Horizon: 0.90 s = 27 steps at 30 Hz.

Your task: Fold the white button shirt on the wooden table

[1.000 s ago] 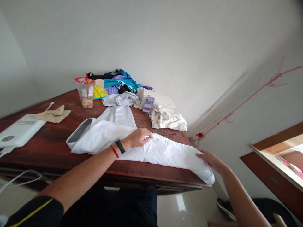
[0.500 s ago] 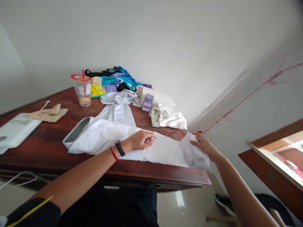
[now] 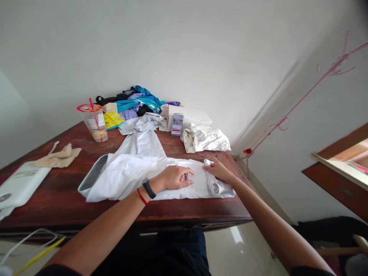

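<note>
- I see my left hand (image 3: pixel 174 178) lying knuckles-up on the white garment (image 3: pixel 138 172), fingers curled loosely and pressing the cloth flat; it pinches nothing that I can make out.
- My right hand (image 3: pixel 222 170) sits at 3 o'clock from the left one, fingers bent around a folded-over end of the same garment, thumb and fingertips closed on a small tuck of cloth.
- The white garment stretches across the near half of the wooden table (image 3: pixel 57 180), its grey-lined opening at 9 o'clock from my left hand.
- At 11 o'clock stands a plastic cup (image 3: pixel 94 122) with a red lid and straw; its printed label is too small for me to read.
- At 12 o'clock a white box (image 3: pixel 189 115) carries a blurred-out label, unreadable.
- Just beside it lies a folded cream garment (image 3: pixel 207 138) with faint grey prints.
- Behind, against the wall, a pile of coloured clothes (image 3: pixel 138 103).
- At far 9 o'clock, a white device (image 3: pixel 20 184) with illegible grey lettering.
</note>
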Each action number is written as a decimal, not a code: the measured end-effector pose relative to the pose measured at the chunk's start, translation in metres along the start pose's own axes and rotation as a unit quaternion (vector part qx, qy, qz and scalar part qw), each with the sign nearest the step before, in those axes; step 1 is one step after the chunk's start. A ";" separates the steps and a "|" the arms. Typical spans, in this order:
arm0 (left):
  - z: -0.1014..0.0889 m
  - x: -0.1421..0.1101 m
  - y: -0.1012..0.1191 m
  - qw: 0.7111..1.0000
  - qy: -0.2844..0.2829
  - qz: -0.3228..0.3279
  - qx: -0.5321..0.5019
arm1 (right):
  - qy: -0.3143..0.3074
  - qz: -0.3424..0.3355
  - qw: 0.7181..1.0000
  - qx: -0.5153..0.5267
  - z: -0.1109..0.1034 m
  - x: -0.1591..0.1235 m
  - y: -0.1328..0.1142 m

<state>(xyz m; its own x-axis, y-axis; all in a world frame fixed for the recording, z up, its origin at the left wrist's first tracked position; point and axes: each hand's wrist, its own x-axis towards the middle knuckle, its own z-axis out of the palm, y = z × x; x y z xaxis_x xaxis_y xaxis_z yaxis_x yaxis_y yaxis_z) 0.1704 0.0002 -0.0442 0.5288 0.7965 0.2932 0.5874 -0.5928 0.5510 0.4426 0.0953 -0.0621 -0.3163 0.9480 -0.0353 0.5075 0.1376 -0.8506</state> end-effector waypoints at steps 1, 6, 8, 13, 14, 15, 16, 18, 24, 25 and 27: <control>0.000 0.000 0.000 1.000 -0.008 -0.002 0.005 | 0.016 0.003 1.000 0.022 0.003 -0.003 0.004; 0.002 0.003 0.005 0.999 -0.026 0.007 0.030 | 0.070 -0.002 0.985 0.157 0.011 -0.017 0.016; 0.003 0.005 0.007 0.998 -0.024 0.015 0.047 | 0.082 -0.029 0.981 0.175 0.013 -0.019 0.019; 0.011 0.013 0.023 0.990 -0.047 0.076 0.112 | 0.090 -0.033 0.964 0.249 0.012 -0.019 0.020; 0.014 0.016 0.028 0.985 -0.063 0.100 0.126 | 0.089 -0.027 0.957 0.274 0.011 -0.019 0.021; 0.018 0.019 0.034 0.979 -0.079 0.123 0.140 | 0.087 -0.023 0.950 0.300 0.010 -0.019 0.021; 0.023 0.023 0.040 0.973 -0.091 0.143 0.154 | 0.084 -0.020 0.940 0.329 0.008 -0.020 0.021; 0.033 0.032 0.051 0.963 -0.100 0.174 0.180 | 0.079 -0.022 0.915 0.395 0.005 -0.022 0.021; 0.052 0.061 0.071 0.937 -0.099 0.219 0.253 | 0.064 -0.034 0.815 0.575 -0.014 -0.028 0.019; 0.053 0.064 0.072 0.935 -0.113 0.214 0.259 | 0.055 -0.034 0.800 0.597 -0.019 -0.030 0.019; 0.054 0.069 0.072 0.936 -0.137 0.196 0.260 | 0.044 -0.042 0.774 0.630 -0.029 -0.033 0.022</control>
<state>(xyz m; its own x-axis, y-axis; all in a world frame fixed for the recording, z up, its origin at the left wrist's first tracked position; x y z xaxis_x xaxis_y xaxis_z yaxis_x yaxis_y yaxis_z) 0.2824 0.0054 -0.0267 0.8614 0.4877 0.1419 0.4965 -0.8675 -0.0321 0.4872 0.0756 -0.0644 -0.2213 0.9745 0.0372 -0.7145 -0.1361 -0.6863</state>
